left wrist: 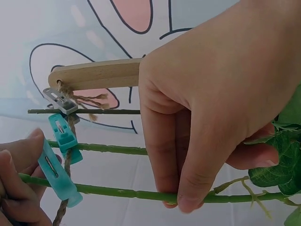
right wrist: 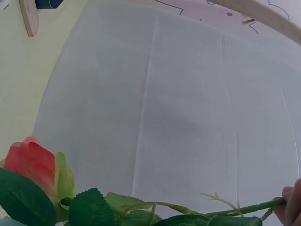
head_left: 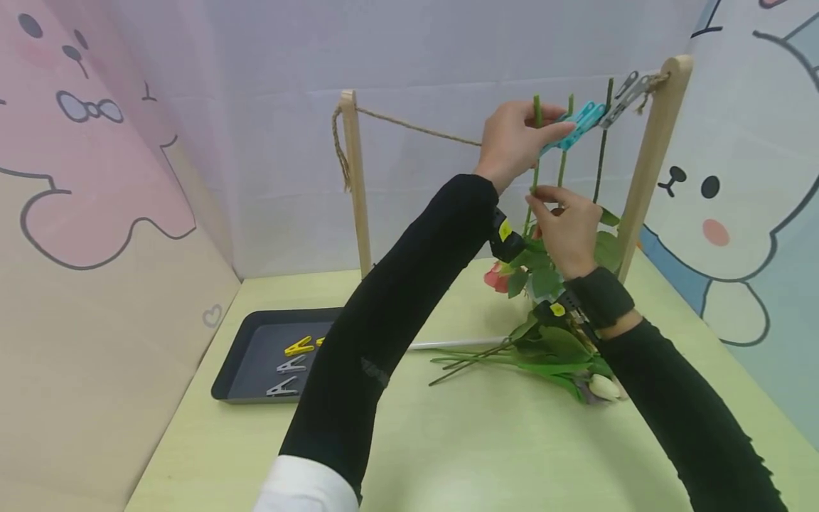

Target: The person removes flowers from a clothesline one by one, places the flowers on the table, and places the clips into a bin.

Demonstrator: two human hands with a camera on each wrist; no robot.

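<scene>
In the head view's upper right, the left hand (head_left: 515,139) pinches a turquoise plastic clothespin (left wrist: 57,174) where brown twine (left wrist: 60,213) crosses a slender green flower stem (left wrist: 117,192); the right hand (head_left: 569,231) pinches the stem lower. Clipping seems underway; releasing the clothespin probably calls for a steady stem.

I lost the rope (head_left: 416,127) behind the left hand (head_left: 512,142) and the tray's (head_left: 256,348) right end behind the left sleeve (head_left: 393,306).
</scene>
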